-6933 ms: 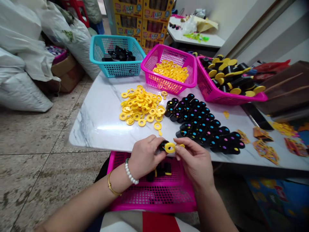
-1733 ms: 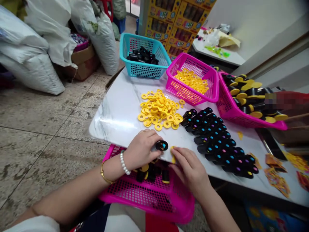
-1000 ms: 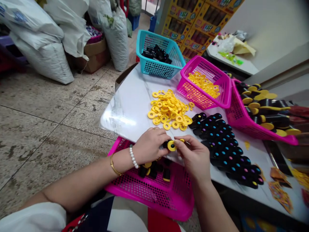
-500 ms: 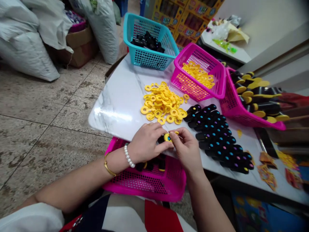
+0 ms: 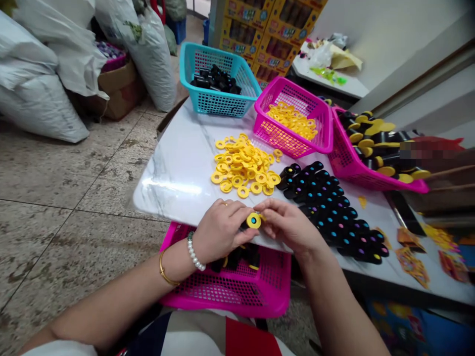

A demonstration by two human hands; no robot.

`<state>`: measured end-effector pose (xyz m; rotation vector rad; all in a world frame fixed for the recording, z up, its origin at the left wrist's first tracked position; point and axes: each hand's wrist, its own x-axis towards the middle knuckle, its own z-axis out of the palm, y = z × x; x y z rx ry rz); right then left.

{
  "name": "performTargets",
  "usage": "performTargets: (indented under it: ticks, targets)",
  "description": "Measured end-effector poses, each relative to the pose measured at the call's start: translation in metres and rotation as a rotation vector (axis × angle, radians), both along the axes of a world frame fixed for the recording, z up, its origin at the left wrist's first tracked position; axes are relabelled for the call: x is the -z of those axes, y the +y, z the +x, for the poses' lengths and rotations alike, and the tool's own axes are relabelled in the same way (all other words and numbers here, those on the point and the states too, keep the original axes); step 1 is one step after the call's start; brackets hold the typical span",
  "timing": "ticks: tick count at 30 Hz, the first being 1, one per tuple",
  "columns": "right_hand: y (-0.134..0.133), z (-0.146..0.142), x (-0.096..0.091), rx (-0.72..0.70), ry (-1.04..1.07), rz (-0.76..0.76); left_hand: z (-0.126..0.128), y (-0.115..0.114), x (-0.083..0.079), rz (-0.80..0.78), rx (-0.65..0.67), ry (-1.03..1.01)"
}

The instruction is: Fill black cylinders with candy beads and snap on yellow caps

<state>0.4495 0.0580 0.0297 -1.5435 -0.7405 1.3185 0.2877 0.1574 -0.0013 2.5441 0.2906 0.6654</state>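
My left hand (image 5: 218, 231) is closed round a small black cylinder with a blue dot at its end, mostly hidden by the fingers. A yellow ring (image 5: 254, 220) sits on that end. My right hand (image 5: 289, 227) pinches the ring's right side with thumb and fingertips. Both hands hover over the near edge of the white marble table (image 5: 178, 173). Beyond them lie a loose pile of yellow rings (image 5: 243, 165) and rows of black cylinders with coloured dots (image 5: 330, 207).
A pink basket (image 5: 237, 291) on my lap holds a few black cylinders with yellow rings. At the back stand a teal basket (image 5: 218, 101) of black parts, a pink basket of rings (image 5: 293, 121) and a pink basket of assembled pieces (image 5: 371, 163). White sacks (image 5: 40, 94) lie on the floor at left.
My right hand picked a yellow ring off the table and brought it to the black cylinder in my left hand; the ring now sits on the cylinder's end. The camera view shifted.
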Motion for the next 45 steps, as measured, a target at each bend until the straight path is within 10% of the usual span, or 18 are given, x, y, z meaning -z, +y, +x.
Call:
performTargets:
  ticks: [10,22,26,34,40,45]
  targets:
    - [-0.013,-0.043,0.003,0.104,-0.437,0.127,0.002,-0.001,-0.006,-0.065,-0.065,0.113]
    - [-0.088,-0.088,0.029,-0.005,-0.814,0.001,-0.027,0.0,-0.022,-0.12,0.357,0.214]
    - [-0.097,-0.068,0.03,-0.053,-0.855,0.023,-0.027,0.004,-0.017,-0.156,0.363,0.168]
    - [-0.07,0.017,-0.007,0.258,-2.045,-0.119,-0.03,-0.007,0.001,-0.006,0.27,-0.011]
    - [-0.055,0.035,-0.009,0.221,-2.117,-0.239,-0.029,-0.006,-0.002,-0.069,0.26,0.009]
    - [-0.055,0.027,-0.023,0.195,-1.795,-0.042,-0.027,-0.009,-0.006,-0.242,0.117,-0.05]
